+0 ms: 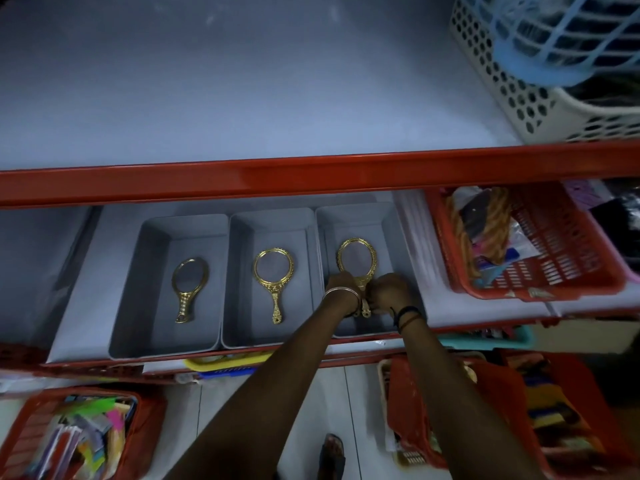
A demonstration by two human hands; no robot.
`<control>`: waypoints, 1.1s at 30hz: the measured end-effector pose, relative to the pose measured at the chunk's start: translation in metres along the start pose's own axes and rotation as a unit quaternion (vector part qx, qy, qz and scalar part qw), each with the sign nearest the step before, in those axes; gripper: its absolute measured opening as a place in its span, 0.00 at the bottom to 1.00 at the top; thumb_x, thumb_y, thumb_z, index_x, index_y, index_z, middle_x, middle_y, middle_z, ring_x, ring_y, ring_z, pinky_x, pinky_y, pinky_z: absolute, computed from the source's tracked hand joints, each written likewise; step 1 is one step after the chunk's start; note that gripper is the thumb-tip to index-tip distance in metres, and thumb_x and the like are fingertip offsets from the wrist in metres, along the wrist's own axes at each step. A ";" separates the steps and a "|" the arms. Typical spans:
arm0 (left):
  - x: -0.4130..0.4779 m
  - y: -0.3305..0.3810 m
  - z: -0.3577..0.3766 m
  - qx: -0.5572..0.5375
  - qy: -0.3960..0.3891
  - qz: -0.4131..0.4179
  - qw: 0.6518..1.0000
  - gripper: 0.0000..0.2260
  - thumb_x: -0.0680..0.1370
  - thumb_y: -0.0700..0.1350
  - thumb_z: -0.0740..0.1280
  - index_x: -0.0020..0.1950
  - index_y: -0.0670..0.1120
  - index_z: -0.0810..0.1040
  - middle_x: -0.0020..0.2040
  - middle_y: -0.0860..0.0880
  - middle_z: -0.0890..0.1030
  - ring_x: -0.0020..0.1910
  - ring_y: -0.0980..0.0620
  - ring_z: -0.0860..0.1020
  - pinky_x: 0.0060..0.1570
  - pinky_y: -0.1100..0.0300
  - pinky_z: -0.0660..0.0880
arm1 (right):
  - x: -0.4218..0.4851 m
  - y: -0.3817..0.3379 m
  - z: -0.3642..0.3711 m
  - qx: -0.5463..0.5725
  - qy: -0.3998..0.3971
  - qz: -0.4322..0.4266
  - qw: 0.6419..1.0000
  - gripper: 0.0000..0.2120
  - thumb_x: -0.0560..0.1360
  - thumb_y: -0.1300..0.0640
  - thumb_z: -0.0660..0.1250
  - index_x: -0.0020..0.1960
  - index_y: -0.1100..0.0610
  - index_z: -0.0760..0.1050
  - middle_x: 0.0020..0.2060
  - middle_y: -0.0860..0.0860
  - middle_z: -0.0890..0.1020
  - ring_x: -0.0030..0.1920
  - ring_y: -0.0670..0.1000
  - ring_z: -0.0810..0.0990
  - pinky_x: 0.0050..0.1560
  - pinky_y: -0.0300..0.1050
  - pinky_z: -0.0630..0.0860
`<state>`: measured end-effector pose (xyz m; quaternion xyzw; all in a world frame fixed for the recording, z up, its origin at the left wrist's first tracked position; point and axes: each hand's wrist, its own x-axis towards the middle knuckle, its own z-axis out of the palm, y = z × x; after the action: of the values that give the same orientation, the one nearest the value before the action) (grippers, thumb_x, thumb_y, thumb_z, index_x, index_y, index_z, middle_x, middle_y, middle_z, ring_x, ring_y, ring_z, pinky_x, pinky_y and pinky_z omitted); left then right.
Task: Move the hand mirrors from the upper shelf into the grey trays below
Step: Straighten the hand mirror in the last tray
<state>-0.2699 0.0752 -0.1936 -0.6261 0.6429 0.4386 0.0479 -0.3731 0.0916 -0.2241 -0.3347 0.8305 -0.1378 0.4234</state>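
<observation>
Gold mirror (pixel 357 263) in right tray (pixel 388 216), head away, handle gripped by both hands (pixel 367 292).

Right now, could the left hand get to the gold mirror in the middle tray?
Probably yes. The left hand is busy at the right-hand mirror's handle in the next tray, but the middle mirror lies uncovered in its open tray, with nothing between.

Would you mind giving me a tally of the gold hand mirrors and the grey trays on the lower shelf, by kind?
Gold hand mirrors: 3, the left mirror, the middle mirror and the right mirror, whose handle both hands grip.
Grey trays: 3, the left tray, the middle tray and the right tray.
Total: 6
</observation>
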 end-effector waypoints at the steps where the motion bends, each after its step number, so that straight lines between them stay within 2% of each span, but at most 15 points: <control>1: 0.003 -0.001 0.002 0.015 -0.003 0.004 1.000 0.14 0.76 0.34 0.66 0.61 0.34 0.77 0.62 0.38 0.79 0.61 0.44 0.78 0.57 0.57 0.76 | 0.000 0.001 0.000 -0.003 0.005 0.008 1.000 0.18 0.73 0.64 0.60 0.25 0.56 0.63 0.29 0.52 0.72 0.34 0.51 0.73 0.19 0.34 0.61; 3: 0.005 -0.001 0.004 0.027 -0.010 0.001 1.000 0.14 0.72 0.34 0.70 0.57 0.34 0.79 0.59 0.39 0.81 0.58 0.44 0.80 0.54 0.57 0.77 | -0.003 0.000 -0.001 -0.030 0.010 -0.004 0.999 0.18 0.73 0.64 0.60 0.25 0.55 0.64 0.26 0.50 0.70 0.30 0.50 0.71 0.15 0.32 0.61; 5: 0.005 0.000 0.006 0.022 0.002 0.001 1.000 0.13 0.73 0.34 0.70 0.57 0.34 0.79 0.58 0.38 0.81 0.58 0.44 0.80 0.53 0.56 0.78 | -0.002 0.000 -0.001 -0.046 0.013 -0.010 0.999 0.18 0.72 0.64 0.61 0.24 0.55 0.66 0.28 0.51 0.73 0.34 0.51 0.73 0.20 0.33 0.60; 7: 0.005 0.002 0.007 0.011 0.024 0.002 1.000 0.12 0.75 0.34 0.66 0.57 0.33 0.78 0.58 0.37 0.81 0.58 0.43 0.80 0.54 0.56 0.77 | -0.002 0.000 0.000 -0.039 0.013 -0.017 0.999 0.15 0.71 0.64 0.62 0.26 0.56 0.70 0.34 0.55 0.80 0.37 0.52 0.76 0.26 0.33 0.64; 9: 0.006 0.003 0.008 0.006 0.034 -0.005 0.999 0.12 0.76 0.35 0.64 0.59 0.34 0.77 0.59 0.38 0.80 0.59 0.43 0.79 0.55 0.56 0.77 | -0.004 -0.001 0.002 0.004 0.008 -0.013 1.000 0.09 0.71 0.64 0.62 0.34 0.61 0.78 0.43 0.60 0.85 0.41 0.55 0.81 0.35 0.39 0.74; 11: 0.007 0.003 0.010 -0.009 0.032 -0.009 0.999 0.13 0.77 0.35 0.64 0.60 0.34 0.77 0.60 0.38 0.80 0.60 0.43 0.79 0.55 0.56 0.77 | -0.002 0.002 0.002 0.027 0.005 -0.009 1.000 0.11 0.72 0.62 0.60 0.44 0.65 0.80 0.48 0.62 0.84 0.48 0.60 0.82 0.42 0.45 0.76; 12: 0.008 0.003 0.010 -0.013 0.034 -0.008 0.999 0.12 0.77 0.35 0.64 0.60 0.34 0.77 0.61 0.38 0.80 0.60 0.43 0.79 0.56 0.56 0.77 | -0.001 0.003 0.001 0.033 -0.007 -0.010 0.999 0.11 0.73 0.61 0.60 0.44 0.65 0.80 0.47 0.63 0.83 0.49 0.61 0.82 0.44 0.47 0.75; 15: 0.008 0.002 0.009 -0.036 0.043 -0.007 0.998 0.12 0.79 0.36 0.60 0.60 0.33 0.77 0.60 0.37 0.80 0.60 0.42 0.79 0.56 0.55 0.76 | -0.001 0.005 -0.005 0.083 -0.031 -0.003 0.996 0.12 0.74 0.62 0.61 0.32 0.58 0.72 0.39 0.59 0.79 0.43 0.58 0.80 0.46 0.49 0.77; 17: 0.008 0.002 0.010 -0.045 0.053 -0.007 0.998 0.12 0.80 0.37 0.60 0.60 0.34 0.77 0.60 0.37 0.79 0.60 0.42 0.79 0.56 0.55 0.76 | -0.003 0.005 -0.009 0.129 -0.060 0.016 0.990 0.14 0.76 0.63 0.62 0.32 0.54 0.68 0.36 0.54 0.76 0.38 0.53 0.77 0.46 0.48 0.78; 18: 0.008 0.002 0.011 -0.049 0.057 -0.006 0.997 0.13 0.80 0.38 0.60 0.60 0.34 0.76 0.61 0.37 0.79 0.60 0.42 0.78 0.56 0.55 0.76 | -0.003 0.006 -0.010 0.148 -0.073 0.016 0.986 0.14 0.76 0.64 0.62 0.33 0.54 0.69 0.36 0.54 0.76 0.37 0.52 0.77 0.45 0.48 0.79; 21: 0.008 0.000 0.014 -0.057 0.066 0.003 0.996 0.12 0.80 0.38 0.60 0.60 0.34 0.76 0.61 0.38 0.79 0.60 0.42 0.78 0.56 0.56 0.76 | -0.004 0.006 -0.011 0.167 -0.091 -0.001 0.982 0.09 0.73 0.67 0.64 0.35 0.61 0.76 0.41 0.63 0.82 0.44 0.60 0.82 0.53 0.58 0.80; 23: 0.009 -0.001 0.016 -0.068 0.074 0.002 0.995 0.12 0.79 0.37 0.61 0.60 0.34 0.76 0.61 0.38 0.79 0.60 0.42 0.78 0.57 0.55 0.76 | -0.008 0.007 -0.012 0.202 -0.093 0.010 0.975 0.10 0.73 0.68 0.65 0.34 0.61 0.77 0.39 0.61 0.82 0.41 0.59 0.81 0.50 0.56 0.81; 25: 0.010 -0.001 0.018 -0.077 0.077 0.001 0.994 0.12 0.78 0.37 0.63 0.60 0.34 0.76 0.61 0.37 0.79 0.60 0.41 0.78 0.57 0.55 0.76 | -0.010 0.008 -0.014 0.232 -0.102 0.016 0.967 0.12 0.74 0.69 0.64 0.33 0.59 0.77 0.34 0.57 0.80 0.35 0.54 0.79 0.42 0.48 0.80; 27: 0.011 -0.001 0.019 -0.084 0.080 0.001 0.993 0.12 0.78 0.36 0.63 0.60 0.34 0.77 0.60 0.37 0.80 0.60 0.41 0.78 0.57 0.54 0.76 | -0.010 0.008 -0.015 0.235 -0.104 0.013 0.966 0.13 0.74 0.68 0.64 0.33 0.58 0.77 0.32 0.54 0.79 0.34 0.51 0.78 0.38 0.43 0.78; 33: 0.013 -0.003 0.022 -0.091 0.089 -0.004 0.992 0.12 0.76 0.36 0.66 0.58 0.35 0.78 0.59 0.38 0.81 0.58 0.42 0.79 0.58 0.53 0.77 | -0.008 0.007 -0.016 0.217 -0.089 0.015 0.972 0.14 0.75 0.66 0.64 0.31 0.57 0.76 0.31 0.54 0.78 0.32 0.51 0.76 0.38 0.42 0.77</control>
<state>-0.2812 0.0800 -0.2164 -0.6668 0.5994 0.4381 -0.0649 -0.3859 0.1014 -0.2131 -0.2335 0.7443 -0.2783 0.5604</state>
